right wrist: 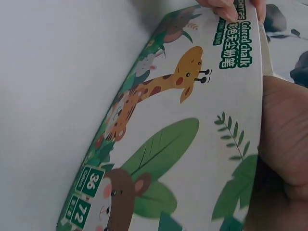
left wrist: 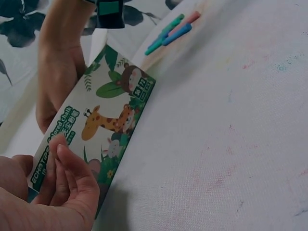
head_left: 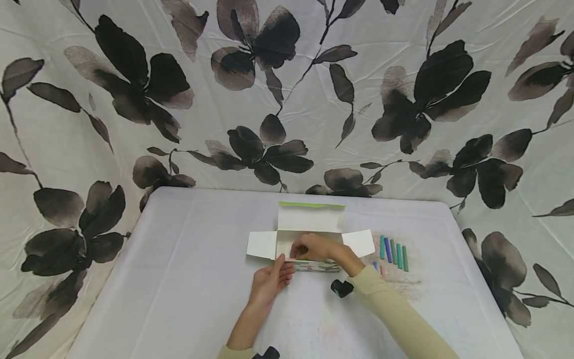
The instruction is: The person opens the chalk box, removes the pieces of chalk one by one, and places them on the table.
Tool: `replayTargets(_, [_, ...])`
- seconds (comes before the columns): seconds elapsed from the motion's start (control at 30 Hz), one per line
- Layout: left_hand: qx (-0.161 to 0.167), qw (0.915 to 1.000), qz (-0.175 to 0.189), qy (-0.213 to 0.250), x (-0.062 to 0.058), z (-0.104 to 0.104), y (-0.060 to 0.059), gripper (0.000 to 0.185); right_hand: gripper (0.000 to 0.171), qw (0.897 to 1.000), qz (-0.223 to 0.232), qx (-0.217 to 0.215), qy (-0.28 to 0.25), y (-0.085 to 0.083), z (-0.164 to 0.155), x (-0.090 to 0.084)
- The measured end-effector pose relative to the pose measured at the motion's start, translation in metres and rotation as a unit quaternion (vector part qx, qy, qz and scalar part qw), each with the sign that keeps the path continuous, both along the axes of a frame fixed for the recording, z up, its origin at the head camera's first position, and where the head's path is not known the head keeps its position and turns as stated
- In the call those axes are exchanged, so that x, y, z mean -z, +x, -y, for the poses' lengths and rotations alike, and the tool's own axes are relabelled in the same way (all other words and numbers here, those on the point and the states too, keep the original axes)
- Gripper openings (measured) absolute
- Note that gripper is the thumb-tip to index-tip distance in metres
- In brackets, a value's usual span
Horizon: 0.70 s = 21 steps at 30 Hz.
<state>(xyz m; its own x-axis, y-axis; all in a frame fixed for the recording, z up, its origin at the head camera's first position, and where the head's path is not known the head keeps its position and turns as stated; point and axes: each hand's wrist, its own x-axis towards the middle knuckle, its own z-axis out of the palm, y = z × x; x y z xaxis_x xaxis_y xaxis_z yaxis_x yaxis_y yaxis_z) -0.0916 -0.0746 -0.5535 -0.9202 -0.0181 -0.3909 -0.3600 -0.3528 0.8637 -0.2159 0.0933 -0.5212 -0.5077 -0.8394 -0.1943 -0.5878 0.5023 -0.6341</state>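
A chalk box [head_left: 316, 267] stands on the table with its lid and side flaps spread out; giraffe and bear drawings and the words "Colored chalk" cover its front panel [right wrist: 159, 110]. At the box's left front corner, my left hand [head_left: 266, 283] pinches the wall, thumb at the top edge and fingers against the printed face. My right hand [head_left: 313, 247] reaches over the front wall into the box with bent fingers. Its fingertips are hidden there, and I cannot tell whether they hold anything. Right of the box, several green and blue chalk sticks [head_left: 393, 253] lie in a row.
A blue chalk stick [left wrist: 177, 34] and a pink one [left wrist: 191, 18] lie near the right end of the box. Coloured dust smudges [head_left: 405, 286] mark the white table [head_left: 179, 279]. Behind the table hangs a flowered cloth [head_left: 323, 109].
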Motion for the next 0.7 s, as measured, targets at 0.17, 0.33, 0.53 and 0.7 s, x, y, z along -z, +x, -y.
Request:
replayTargets(0.17, [-0.002,1.0000,0.005,-0.005,0.000,0.001,0.000,0.058,0.012,1.000,-0.002,0.017,-0.022,0.006,-0.007,-0.009])
replayTargets(0.33, [-0.003,1.0000,0.005,-0.005,0.000,0.002,0.000,0.057,0.018,0.998,0.005,0.024,-0.054,0.009,-0.019,-0.013])
replayTargets(0.53, [-0.002,1.0000,0.004,-0.002,0.000,0.002,0.000,0.058,0.020,0.994,0.025,0.060,-0.082,0.012,-0.033,-0.018])
replayTargets(0.7, [0.004,1.0000,0.003,-0.007,0.000,0.002,0.000,0.058,0.025,0.990,0.039,0.087,-0.108,0.014,-0.048,-0.021])
